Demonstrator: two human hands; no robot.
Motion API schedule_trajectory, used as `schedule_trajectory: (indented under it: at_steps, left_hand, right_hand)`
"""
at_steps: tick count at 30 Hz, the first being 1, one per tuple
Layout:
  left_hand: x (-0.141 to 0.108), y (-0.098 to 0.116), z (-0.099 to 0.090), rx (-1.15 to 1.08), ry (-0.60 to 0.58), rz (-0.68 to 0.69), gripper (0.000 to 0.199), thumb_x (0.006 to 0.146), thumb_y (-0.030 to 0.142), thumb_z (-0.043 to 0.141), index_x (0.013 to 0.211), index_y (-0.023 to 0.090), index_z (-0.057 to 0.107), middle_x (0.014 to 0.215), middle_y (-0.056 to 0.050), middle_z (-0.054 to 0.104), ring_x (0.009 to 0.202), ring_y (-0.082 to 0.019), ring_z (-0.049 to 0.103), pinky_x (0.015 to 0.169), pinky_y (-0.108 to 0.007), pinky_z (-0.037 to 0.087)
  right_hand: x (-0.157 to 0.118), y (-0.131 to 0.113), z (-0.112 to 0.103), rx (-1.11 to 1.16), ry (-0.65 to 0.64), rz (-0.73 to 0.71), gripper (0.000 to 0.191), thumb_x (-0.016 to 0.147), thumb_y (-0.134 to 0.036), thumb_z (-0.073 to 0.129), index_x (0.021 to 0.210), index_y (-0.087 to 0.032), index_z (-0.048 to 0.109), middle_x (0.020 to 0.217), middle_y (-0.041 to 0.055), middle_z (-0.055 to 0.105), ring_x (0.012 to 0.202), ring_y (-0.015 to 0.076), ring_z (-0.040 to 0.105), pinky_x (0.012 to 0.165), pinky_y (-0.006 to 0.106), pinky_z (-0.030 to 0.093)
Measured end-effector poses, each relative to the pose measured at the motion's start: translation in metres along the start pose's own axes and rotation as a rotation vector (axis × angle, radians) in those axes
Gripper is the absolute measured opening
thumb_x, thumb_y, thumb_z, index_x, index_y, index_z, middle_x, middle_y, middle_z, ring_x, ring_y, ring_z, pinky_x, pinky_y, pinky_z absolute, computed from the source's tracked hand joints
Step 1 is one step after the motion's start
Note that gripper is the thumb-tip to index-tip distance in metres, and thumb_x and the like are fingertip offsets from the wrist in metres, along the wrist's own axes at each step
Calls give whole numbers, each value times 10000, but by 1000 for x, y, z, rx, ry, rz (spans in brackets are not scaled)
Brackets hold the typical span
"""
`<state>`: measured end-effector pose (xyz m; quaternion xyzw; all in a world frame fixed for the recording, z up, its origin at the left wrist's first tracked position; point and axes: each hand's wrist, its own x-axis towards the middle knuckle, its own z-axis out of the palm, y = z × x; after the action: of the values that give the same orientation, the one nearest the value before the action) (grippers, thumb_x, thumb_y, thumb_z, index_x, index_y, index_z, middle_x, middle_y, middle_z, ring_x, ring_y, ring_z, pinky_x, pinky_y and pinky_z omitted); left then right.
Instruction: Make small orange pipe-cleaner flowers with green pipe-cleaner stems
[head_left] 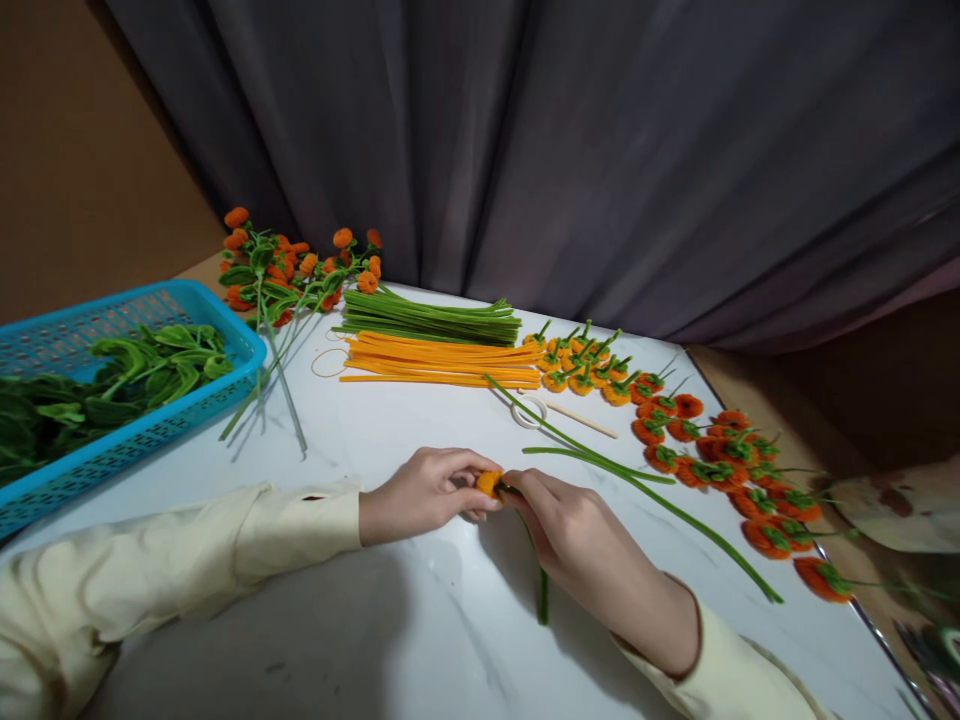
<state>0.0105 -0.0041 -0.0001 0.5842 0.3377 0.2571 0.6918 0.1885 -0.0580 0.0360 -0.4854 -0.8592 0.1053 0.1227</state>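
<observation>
The left hand is pinching a small orange flower above the desk, its grip sitting closed between thumb and fingertips. The right hand is pressing its own grip together on the green at the flower's base, and a stem is hanging beneath; the fingers are hiding whether the two are joining. If the left thumb is squeezing too hard, the soft head could be crushing; if the right fingertips are pinching loosely, the stem could be slipping or twisting. Spare stems are lying just beyond the right hand, one crossing a white ring, so a wide elbow swing could be dragging both. The outermost red flower is poking its stalk past the desk's edge, risking a fall if anything is brushing it.
</observation>
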Motion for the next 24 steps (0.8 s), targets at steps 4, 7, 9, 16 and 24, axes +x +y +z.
schedule_trajectory:
  at_steps: [4, 7, 9, 16, 24]
  left_hand:
    - [-1, 1, 1, 73, 5, 57, 259, 692, 247, 677, 917, 120, 656, 784, -12, 616, 676, -116, 604, 665, -258, 576]
    - [-2, 3, 0, 167, 20, 108, 234, 718, 243, 656, 925, 133, 663, 805, -13, 614, 659, -104, 592, 628, -222, 555]
    - [-1, 5, -1, 242, 32, 155, 231, 717, 248, 672, 924, 144, 671, 827, -21, 615, 672, -105, 582, 627, -208, 534]
    - [5, 4, -4, -57, -101, 56, 382, 840, 369, 559, 1173, 185, 587, 1112, -81, 634, 1016, -187, 596, 878, -325, 497]
    - [6, 2, -6, -191, -102, -48, 375, 811, 406, 597, 1072, 140, 632, 901, -46, 654, 728, -124, 650, 729, -281, 551]
  right_hand:
    - [0, -1, 5, 26, 32, 23, 211, 826, -29, 369, 912, -141, 526, 739, 71, 629, 590, 183, 582, 519, 267, 418]
    - [1, 0, 5, 153, 47, 66, 202, 838, -57, 373, 923, -147, 532, 757, 73, 646, 613, 175, 597, 540, 257, 429]
    - [2, 1, 3, 255, 68, 93, 188, 842, -76, 387, 906, -162, 541, 761, 57, 654, 614, 158, 595, 554, 244, 432]
    - [8, 0, -3, 400, 188, 153, 157, 870, -120, 419, 836, -181, 560, 681, 14, 629, 549, 121, 544, 533, 215, 414]
    - [8, 7, -13, 39, 76, -114, 270, 838, -33, 347, 901, -143, 586, 793, 85, 609, 705, 184, 547, 598, 283, 442]
